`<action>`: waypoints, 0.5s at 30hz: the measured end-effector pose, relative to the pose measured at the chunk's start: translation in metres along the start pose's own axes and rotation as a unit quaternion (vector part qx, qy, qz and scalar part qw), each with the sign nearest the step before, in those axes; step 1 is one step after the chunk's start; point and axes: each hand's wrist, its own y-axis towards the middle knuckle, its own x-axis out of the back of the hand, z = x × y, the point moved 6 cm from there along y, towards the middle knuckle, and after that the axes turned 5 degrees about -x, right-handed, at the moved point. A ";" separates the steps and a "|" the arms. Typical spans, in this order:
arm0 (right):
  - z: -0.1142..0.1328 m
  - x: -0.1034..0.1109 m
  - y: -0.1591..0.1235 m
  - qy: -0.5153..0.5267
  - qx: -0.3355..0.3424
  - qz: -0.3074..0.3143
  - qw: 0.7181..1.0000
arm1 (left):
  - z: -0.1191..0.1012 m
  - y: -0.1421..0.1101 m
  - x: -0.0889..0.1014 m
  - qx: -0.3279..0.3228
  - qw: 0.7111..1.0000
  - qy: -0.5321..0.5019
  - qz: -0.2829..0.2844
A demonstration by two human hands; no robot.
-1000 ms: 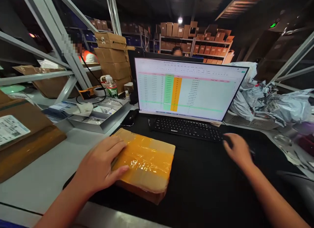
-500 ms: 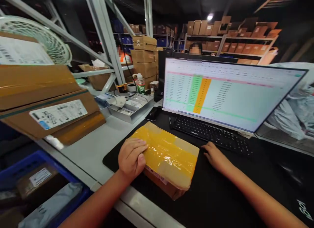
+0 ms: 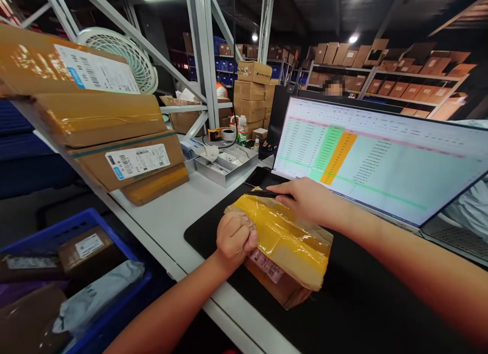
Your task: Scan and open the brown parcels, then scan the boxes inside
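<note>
A small cardboard box [image 3: 292,237], its top covered in shiny yellow tape, sits on a black desk mat [image 3: 362,303]. My left hand [image 3: 234,237] is closed at the box's left edge, with its fingers curled on the tape. Reaching across the top, my right hand [image 3: 301,196] grips a slim black cutter-like tool [image 3: 269,193], which lies along the far left edge of the box. Its blade cannot be made out. The taped top looks creased and sunken towards the right. A printed label [image 3: 267,266] shows on the near side.
A monitor [image 3: 381,155] with a spreadsheet stands behind the box. Stacked cartons [image 3: 125,163] lean at the left, above a blue crate [image 3: 152,277] of parcels. A grey tray [image 3: 229,166] of small items sits at the back. A person [image 3: 334,87] is beyond the monitor.
My right hand has moved from the mat, right of the box, to its far left edge and now holds the black tool. My left hand has curled tighter. The view has shifted left.
</note>
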 end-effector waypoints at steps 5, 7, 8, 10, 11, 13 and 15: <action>0.014 0.003 0.010 -0.086 0.009 0.078 0.993 | 0.001 -0.006 -0.002 -0.010 1.000 0.003 0.007; 0.012 0.009 -0.002 -0.088 0.008 0.114 0.990 | 0.002 -0.007 -0.003 -0.016 1.000 0.002 0.005; 0.008 0.014 -0.010 -0.087 0.000 0.131 0.988 | 0.002 -0.007 -0.003 -0.019 1.000 0.000 0.004; -0.001 0.022 -0.032 -0.084 -0.021 0.157 0.984 | 0.003 -0.004 -0.002 -0.024 1.000 -0.003 0.007; -0.006 0.026 -0.045 -0.082 -0.032 0.166 0.982 | 0.004 -0.001 -0.002 -0.025 1.000 -0.004 0.015; -0.018 0.032 -0.071 -0.073 -0.046 0.171 0.981 | 0.005 0.008 -0.002 -0.026 0.999 -0.009 0.045; -0.029 0.034 -0.094 -0.050 -0.050 0.166 0.984 | 0.006 0.020 -0.004 -0.021 0.995 -0.007 0.099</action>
